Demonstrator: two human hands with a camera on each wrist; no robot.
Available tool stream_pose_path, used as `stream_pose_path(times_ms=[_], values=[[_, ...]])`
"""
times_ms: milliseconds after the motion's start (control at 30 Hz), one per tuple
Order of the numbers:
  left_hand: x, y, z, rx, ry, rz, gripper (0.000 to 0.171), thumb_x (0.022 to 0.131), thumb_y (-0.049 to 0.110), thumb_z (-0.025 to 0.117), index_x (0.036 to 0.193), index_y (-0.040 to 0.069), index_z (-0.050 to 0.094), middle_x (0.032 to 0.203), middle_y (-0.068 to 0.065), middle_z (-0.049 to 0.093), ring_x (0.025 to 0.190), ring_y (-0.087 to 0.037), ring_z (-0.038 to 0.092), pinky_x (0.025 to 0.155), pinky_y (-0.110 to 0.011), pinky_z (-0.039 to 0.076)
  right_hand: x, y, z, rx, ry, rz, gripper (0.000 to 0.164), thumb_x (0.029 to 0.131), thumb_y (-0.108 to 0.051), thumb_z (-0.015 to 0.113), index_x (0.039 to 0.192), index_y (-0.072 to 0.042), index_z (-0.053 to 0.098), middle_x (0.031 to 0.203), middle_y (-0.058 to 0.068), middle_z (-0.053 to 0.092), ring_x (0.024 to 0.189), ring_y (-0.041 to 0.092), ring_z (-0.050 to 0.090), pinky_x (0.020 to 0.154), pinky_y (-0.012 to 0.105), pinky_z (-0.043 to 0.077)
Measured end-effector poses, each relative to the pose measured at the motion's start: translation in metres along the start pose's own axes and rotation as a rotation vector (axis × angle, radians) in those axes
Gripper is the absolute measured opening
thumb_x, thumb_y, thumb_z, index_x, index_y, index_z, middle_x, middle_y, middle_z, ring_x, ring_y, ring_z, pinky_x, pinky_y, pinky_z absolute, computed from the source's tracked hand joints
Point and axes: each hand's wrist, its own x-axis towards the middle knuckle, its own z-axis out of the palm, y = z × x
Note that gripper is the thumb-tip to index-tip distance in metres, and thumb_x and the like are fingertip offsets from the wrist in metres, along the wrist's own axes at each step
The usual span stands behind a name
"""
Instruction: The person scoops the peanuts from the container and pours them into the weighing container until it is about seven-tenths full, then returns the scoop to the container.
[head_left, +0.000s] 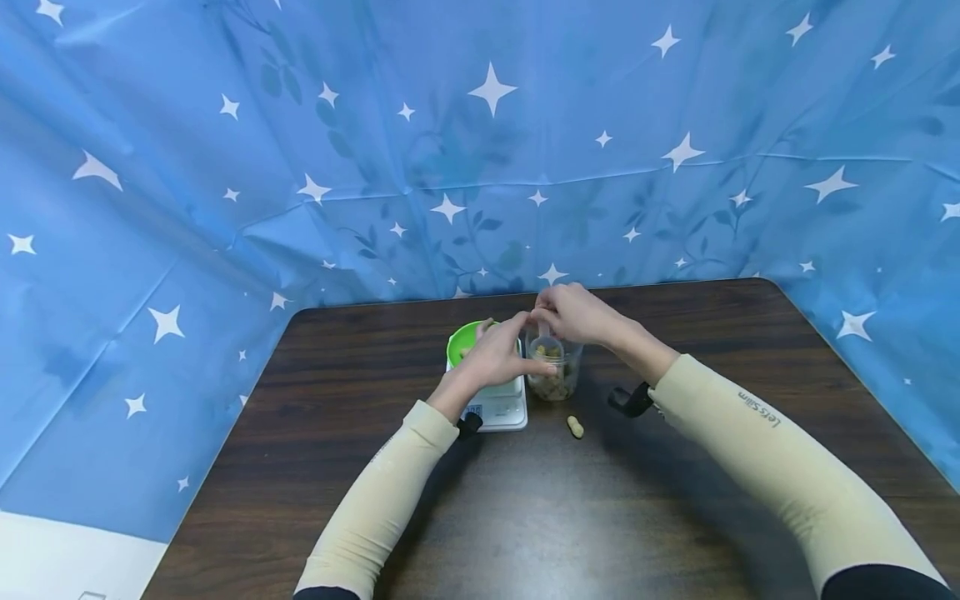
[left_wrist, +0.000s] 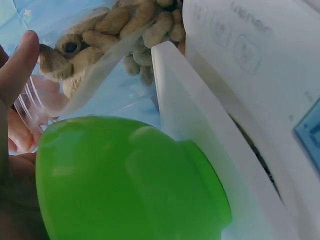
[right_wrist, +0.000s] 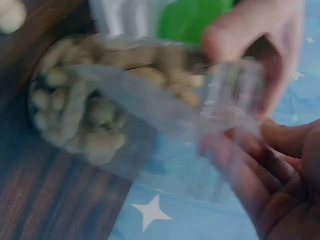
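Observation:
A clear jar with several unshelled peanuts stands beside a white kitchen scale. On the scale sits a green bowl; its smooth outer side fills much of the left wrist view. My right hand is over the jar's mouth, its thumb and fingers pinching what looks like a clear plastic scoop. Between bowl and jar is my left hand, thumb extended across the jar's near side and fingers spread near the right hand. Blur in the right wrist view obscures the contacts.
One loose peanut lies on the dark wooden table just in front of the jar. Behind the table's far edge hangs a blue curtain with white stars.

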Motion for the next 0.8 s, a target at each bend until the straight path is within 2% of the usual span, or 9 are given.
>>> stream_pose_path(times_ms=[100, 233, 367, 567, 800], values=[[0.000, -0.001, 0.000, 0.006, -0.001, 0.005, 0.082, 0.085, 0.052, 0.082, 0.148, 0.014, 0.046, 0.125, 0.002, 0.067, 0.119, -0.017, 0.061, 0.119, -0.061, 0.012, 0.001, -0.003, 0.001, 0.017, -0.053, -0.003, 0.025, 0.109, -0.014, 0.053, 0.095, -0.002, 0.070, 0.071, 0.008, 0.065, 0.057, 0.021, 0.060, 0.058, 0.034, 0.049], [0.000, -0.002, 0.001, -0.003, -0.001, 0.009, 0.083, 0.085, 0.053, 0.081, 0.149, 0.013, 0.045, 0.121, 0.004, 0.067, 0.115, -0.017, 0.062, 0.119, -0.060, 0.012, 0.001, -0.001, 0.007, 0.009, 0.006, 0.015, 0.026, 0.109, -0.014, 0.052, 0.100, 0.001, 0.071, 0.072, 0.005, 0.065, 0.052, 0.016, 0.053, 0.055, 0.032, 0.046], [0.000, -0.002, 0.001, -0.029, 0.014, 0.006, 0.083, 0.084, 0.050, 0.084, 0.148, 0.012, 0.047, 0.129, 0.001, 0.065, 0.119, -0.016, 0.060, 0.119, -0.060, 0.011, -0.001, 0.002, 0.009, 0.041, 0.084, 0.074, 0.026, 0.109, -0.015, 0.054, 0.101, 0.002, 0.071, 0.072, 0.003, 0.066, 0.054, 0.015, 0.056, 0.055, 0.032, 0.047], [0.001, -0.002, 0.000, -0.043, 0.024, 0.007, 0.078, 0.082, 0.047, 0.086, 0.143, 0.012, 0.051, 0.138, 0.000, 0.062, 0.126, -0.015, 0.056, 0.120, -0.060, 0.009, -0.004, 0.008, 0.005, 0.108, 0.111, 0.127, 0.029, 0.110, -0.016, 0.052, 0.102, 0.004, 0.072, 0.075, 0.006, 0.069, 0.067, 0.021, 0.069, 0.060, 0.035, 0.056], [0.001, -0.002, 0.001, -0.037, 0.015, -0.012, 0.082, 0.081, 0.048, 0.087, 0.144, 0.013, 0.050, 0.141, 0.000, 0.060, 0.128, -0.015, 0.056, 0.120, -0.057, 0.009, -0.007, 0.013, -0.005, 0.275, 0.156, 0.205, 0.031, 0.111, -0.017, 0.049, 0.110, 0.005, 0.070, 0.077, 0.011, 0.070, 0.077, 0.025, 0.073, 0.071, 0.037, 0.061]])
